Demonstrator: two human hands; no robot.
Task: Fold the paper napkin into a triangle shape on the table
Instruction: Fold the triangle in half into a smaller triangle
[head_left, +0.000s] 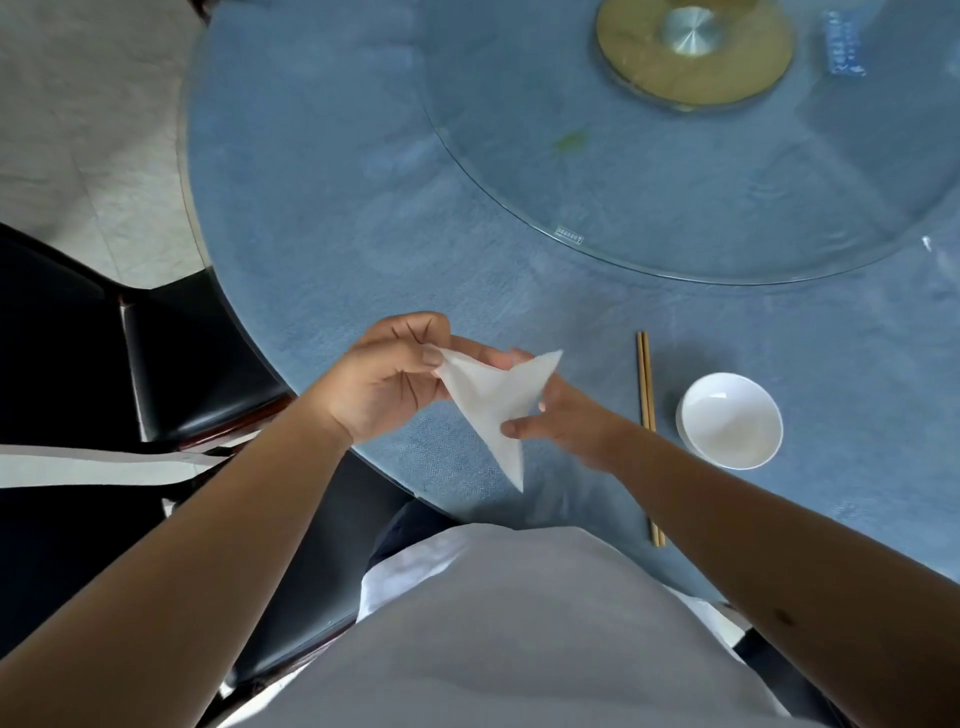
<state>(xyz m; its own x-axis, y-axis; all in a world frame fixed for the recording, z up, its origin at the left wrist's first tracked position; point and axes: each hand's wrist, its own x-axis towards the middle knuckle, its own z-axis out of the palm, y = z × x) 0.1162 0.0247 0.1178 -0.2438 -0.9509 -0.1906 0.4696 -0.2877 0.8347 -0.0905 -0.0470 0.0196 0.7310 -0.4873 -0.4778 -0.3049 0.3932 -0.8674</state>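
Currently the napkin (493, 400) is off the table (322, 218), held in the air by both hands over the near edge, in front of the person's torso. It's white and folded into a rough pointed shape: one tip points down toward the near side, one tip sticks up to the right, and one corner is at upper left. A crease runs through the middle.

Left hand (387, 374): thumb and fingers pinched together on the upper-left corner of the napkin. Other fingers curled behind.

Right hand (566, 423): sits under and behind the napkin on its right side, thumb on the near face, fingers behind the paper. Clamped on the right part of the napkin; the hand is motion-blurred, so exact finger placement is unclear.

Table has a blue cloth. Chopsticks (645, 395) lie on it just right of the right hand, running near-to-far; the right forearm crosses over their middle. White bowl (730, 421) stands just right of the chopsticks, apart from them.

Glass turntable (649, 171) covers the far right of the table, with a gold disc (693, 54) at its hub. Small blue-printed packet (844, 44) sits far right, blurred.

Dark chair (171, 364) at left beside the table edge.
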